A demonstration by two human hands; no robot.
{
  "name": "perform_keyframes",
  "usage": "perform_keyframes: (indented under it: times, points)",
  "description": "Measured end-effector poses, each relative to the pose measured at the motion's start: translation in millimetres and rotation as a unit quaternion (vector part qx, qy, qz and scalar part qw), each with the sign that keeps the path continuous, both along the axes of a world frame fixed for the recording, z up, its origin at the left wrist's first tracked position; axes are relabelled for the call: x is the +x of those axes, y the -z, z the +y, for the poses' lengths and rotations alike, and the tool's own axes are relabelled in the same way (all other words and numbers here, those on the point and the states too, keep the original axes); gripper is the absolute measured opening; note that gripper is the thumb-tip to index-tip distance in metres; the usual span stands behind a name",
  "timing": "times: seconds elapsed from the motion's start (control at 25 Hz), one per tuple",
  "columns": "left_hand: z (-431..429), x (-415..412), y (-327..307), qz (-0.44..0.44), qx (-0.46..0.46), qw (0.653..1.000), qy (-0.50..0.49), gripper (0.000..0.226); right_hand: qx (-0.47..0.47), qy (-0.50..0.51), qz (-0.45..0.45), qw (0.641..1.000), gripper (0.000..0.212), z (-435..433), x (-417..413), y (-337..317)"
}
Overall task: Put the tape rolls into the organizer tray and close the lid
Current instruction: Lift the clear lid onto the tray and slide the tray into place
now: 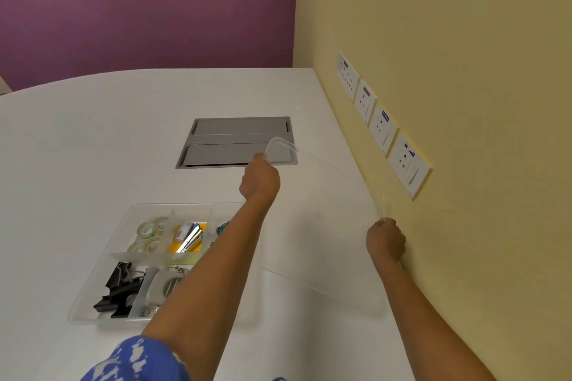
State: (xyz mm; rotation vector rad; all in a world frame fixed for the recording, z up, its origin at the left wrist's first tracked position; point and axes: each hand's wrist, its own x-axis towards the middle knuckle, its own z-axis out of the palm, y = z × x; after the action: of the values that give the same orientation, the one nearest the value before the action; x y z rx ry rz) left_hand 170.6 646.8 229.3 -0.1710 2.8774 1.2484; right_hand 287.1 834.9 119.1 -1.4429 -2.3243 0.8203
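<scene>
Two hands, left hand (259, 180) at frame centre and right hand (385, 240) at right, are clenched on the clear plastic lid (325, 226), held raised for closing, since the transparent tape rolls (148, 233) are already lodged in the clear compartmented organizer tray (102, 260) at lower left.

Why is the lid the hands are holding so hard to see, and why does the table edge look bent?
Head view: the lid is clear plastic, so only thin bright edges show between the left hand and right hand; the wide-angle lens curves the table edge.
</scene>
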Motion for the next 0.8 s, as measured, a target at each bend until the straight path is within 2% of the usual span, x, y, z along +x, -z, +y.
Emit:
perform_keyframes:
  times: [0.24, 0.36, 0.48, 0.6, 0.68, 0.8]
  points:
    - [-52, -26, -37, 0.089, 0.179, 0.980, 0.007, 0.032, -0.051, 0.038, 0.213, 0.975, 0.030, -39, -31, -33]
    - [-79, -28, -60, 0.136, 0.268, 0.953, 0.037, 0.034, -0.054, 0.063, 0.316, 0.945, 0.029, -66, -47, -62]
    - [-108, -30, -76, 0.127, 0.359, 0.924, 0.043, 0.034, -0.098, 0.076, 0.411, 0.903, 0.029, -100, -57, -95]
    - [-143, -34, -79, 0.054, 0.435, 0.898, 0.035, 0.030, -0.251, 0.102, 0.479, 0.835, 0.032, -128, -61, -113]
    - [-166, -35, -76, -0.002, 0.535, 0.845, 0.015, 0.022, -0.345, 0.116, 0.510, 0.779, 0.036, -144, -59, -114]
    - [-200, -49, -61, -0.031, 0.636, 0.771, 0.000, 0.034, -0.439, 0.131, 0.568, 0.684, 0.039, -164, -54, -105]
